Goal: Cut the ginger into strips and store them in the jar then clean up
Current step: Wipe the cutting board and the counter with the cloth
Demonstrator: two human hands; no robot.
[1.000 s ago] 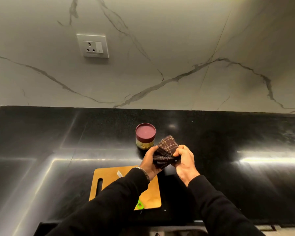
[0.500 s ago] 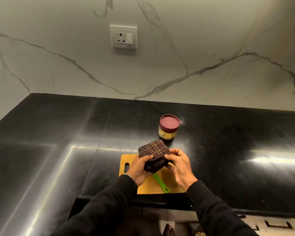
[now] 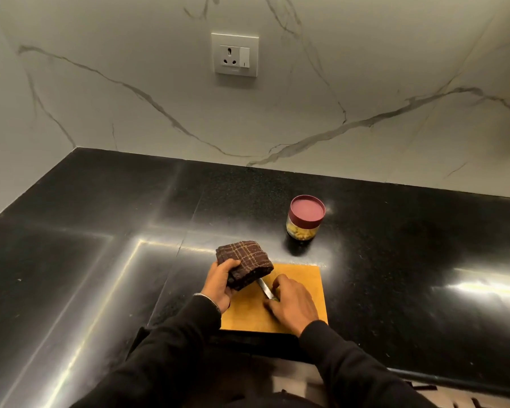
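Now folded checked cloth (image 3: 243, 264) (woven, brown) gripped; steel knife (image 3: 265, 288) grasped.

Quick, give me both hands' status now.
Left hand: holding the folded cloth.
Right hand: fingers curled on the knife lying on the cutting board.

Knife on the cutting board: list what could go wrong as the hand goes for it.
The right hand covers the handle of the knife, so fingers might close on the bare blade. The left hand holds the folded cloth right at the blade tip; wiping toward the edge could nick cloth or fingers.
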